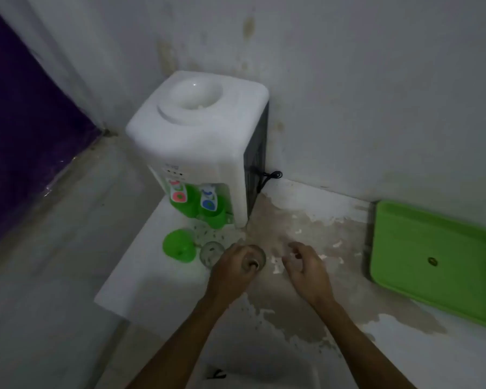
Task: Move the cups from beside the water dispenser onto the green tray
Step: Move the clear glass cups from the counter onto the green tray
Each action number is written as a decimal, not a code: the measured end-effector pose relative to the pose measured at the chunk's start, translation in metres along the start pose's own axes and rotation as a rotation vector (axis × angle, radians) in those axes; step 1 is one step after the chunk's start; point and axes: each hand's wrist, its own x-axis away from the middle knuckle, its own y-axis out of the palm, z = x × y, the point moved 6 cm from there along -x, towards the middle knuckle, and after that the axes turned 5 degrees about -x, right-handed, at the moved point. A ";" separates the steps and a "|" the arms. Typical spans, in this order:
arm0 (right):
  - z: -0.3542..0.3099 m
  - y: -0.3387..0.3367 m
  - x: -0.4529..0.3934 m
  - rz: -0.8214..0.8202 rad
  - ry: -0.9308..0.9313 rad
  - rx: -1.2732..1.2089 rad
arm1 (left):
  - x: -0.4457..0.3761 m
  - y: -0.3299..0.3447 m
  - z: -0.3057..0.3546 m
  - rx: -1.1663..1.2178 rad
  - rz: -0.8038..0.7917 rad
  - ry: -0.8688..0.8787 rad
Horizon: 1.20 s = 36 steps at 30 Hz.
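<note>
Head camera: we look down on a white water dispenser [199, 141] standing in the corner of a worn, patchy counter [298, 228], and we take it as our landmark. Just in front of its base, below the two taps, our left hand [233, 269] is wrapped around a clear glass cup [254, 259], fingers curled tight about its side so that only the rim and the inside of the cup show past the knuckles. Immediately to the left of that hand, also in front of the dispenser, a second clear glass cup [212, 252] stands upright on the counter, and just beyond it, further left, sits a green plastic cup [178, 245], close beside the glass; we cannot tell if they touch. Two more green cups [208, 204] are tucked into the dispenser's tap recess. Our right hand [303, 265] hovers in front and a little right of the dispenser, fingers loosely bent and parted, holding nothing. The green tray [432, 262] lies well to the right of the dispenser against the wall, with only a small dark spot [432, 261] on its surface.
</note>
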 end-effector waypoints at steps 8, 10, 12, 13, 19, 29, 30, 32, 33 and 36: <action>-0.007 0.027 -0.014 -0.052 0.013 -0.018 | -0.015 0.039 -0.014 -0.227 -0.297 0.060; -0.005 0.027 -0.014 -0.047 0.022 -0.021 | -0.019 0.044 -0.014 -0.265 -0.328 0.067; -0.004 0.026 -0.013 -0.045 0.025 -0.011 | -0.023 0.046 -0.013 -0.264 -0.351 0.045; -0.002 0.026 -0.013 -0.046 0.028 -0.006 | -0.024 0.047 -0.013 -0.263 -0.361 0.039; 0.013 0.017 -0.009 -0.076 0.071 0.002 | -0.028 0.048 -0.008 -0.247 -0.385 0.033; 0.046 -0.018 0.005 -0.030 0.147 -0.086 | -0.033 0.036 0.034 -0.161 -0.222 0.040; 0.052 -0.023 0.007 -0.003 0.196 -0.151 | -0.034 0.035 0.045 -0.136 -0.207 0.053; 0.064 -0.032 0.011 0.053 0.347 -0.342 | -0.034 0.036 0.070 -0.080 -0.189 0.086; 0.070 -0.033 0.014 0.072 0.445 -0.474 | -0.033 0.037 0.082 -0.057 -0.184 0.104; 0.081 -0.034 0.026 0.029 0.712 -0.887 | -0.030 0.042 0.127 -0.026 -0.191 0.172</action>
